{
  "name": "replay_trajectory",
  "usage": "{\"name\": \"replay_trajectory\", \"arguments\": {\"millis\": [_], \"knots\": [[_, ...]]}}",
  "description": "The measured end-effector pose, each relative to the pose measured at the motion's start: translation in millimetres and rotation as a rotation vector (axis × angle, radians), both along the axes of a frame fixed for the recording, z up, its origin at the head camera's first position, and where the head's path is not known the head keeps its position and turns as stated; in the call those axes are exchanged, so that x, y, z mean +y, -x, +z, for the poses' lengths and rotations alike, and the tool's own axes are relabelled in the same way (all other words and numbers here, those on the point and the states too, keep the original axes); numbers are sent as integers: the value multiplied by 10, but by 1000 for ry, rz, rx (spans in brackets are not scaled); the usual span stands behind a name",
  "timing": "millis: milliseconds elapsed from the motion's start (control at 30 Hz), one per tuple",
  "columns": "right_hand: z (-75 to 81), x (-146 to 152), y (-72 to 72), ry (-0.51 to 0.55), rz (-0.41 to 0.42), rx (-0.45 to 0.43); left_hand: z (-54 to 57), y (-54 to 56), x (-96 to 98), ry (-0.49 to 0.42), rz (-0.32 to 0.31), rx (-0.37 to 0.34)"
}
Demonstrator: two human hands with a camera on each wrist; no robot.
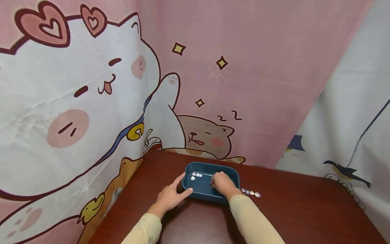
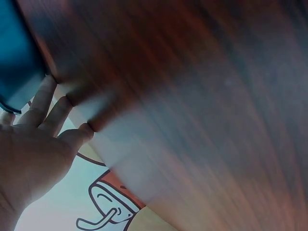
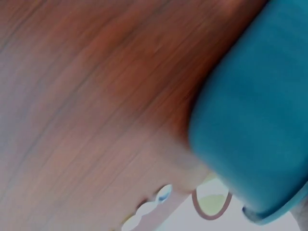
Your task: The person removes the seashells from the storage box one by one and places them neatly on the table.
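A dark blue rectangular tub [image 1: 195, 196] sits on the table. Inside it, toward the left end, lie several small white shells [image 1: 193, 178]. My left hand [image 1: 171, 198] is at the tub's left front corner, thumb and fingers spread along the outer wall; the left wrist view shows the same hand [image 2: 38, 139] with its fingertips near the table edge. My right hand [image 1: 224, 184] reaches over the front wall into the tub, fingers curled down. Whatever might be between those fingertips is hidden. The right wrist view catches only the tub's outer wall [image 3: 255, 110], not the fingers.
Right of the tub, a short row of several pale and purplish shells [image 1: 252, 192] lies on the reddish-brown wooden table [image 1: 298, 206]. Behind and to the left hangs a pink cloth [image 1: 259, 67] printed with cartoon cats, meeting the table's edges.
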State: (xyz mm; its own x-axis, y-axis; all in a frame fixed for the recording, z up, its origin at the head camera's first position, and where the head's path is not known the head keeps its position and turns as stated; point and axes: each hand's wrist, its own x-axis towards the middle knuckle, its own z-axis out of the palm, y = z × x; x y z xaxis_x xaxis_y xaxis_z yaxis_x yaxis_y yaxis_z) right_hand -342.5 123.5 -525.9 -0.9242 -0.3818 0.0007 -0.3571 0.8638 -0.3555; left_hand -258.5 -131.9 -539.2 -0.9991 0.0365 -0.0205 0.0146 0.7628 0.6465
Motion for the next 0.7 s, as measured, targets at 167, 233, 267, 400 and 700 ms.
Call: {"name": "replay_trajectory", "arguments": {"millis": [167,233,267,400,700], "knots": [[4,69,-10,-9,6,51,3,6,-7,-1,-1,0],[-1,83,-23,-19,14,75,3,5,-5,1,-6,-1],[-6,89,-27,-22,18,84,6,2,-3,0,-7,-1],[6,117,-44,-9,27,105,8,4,-1,-3,-9,1],[33,235,-44,129,-5,18,23,-17,16,6,-6,-7]]}}
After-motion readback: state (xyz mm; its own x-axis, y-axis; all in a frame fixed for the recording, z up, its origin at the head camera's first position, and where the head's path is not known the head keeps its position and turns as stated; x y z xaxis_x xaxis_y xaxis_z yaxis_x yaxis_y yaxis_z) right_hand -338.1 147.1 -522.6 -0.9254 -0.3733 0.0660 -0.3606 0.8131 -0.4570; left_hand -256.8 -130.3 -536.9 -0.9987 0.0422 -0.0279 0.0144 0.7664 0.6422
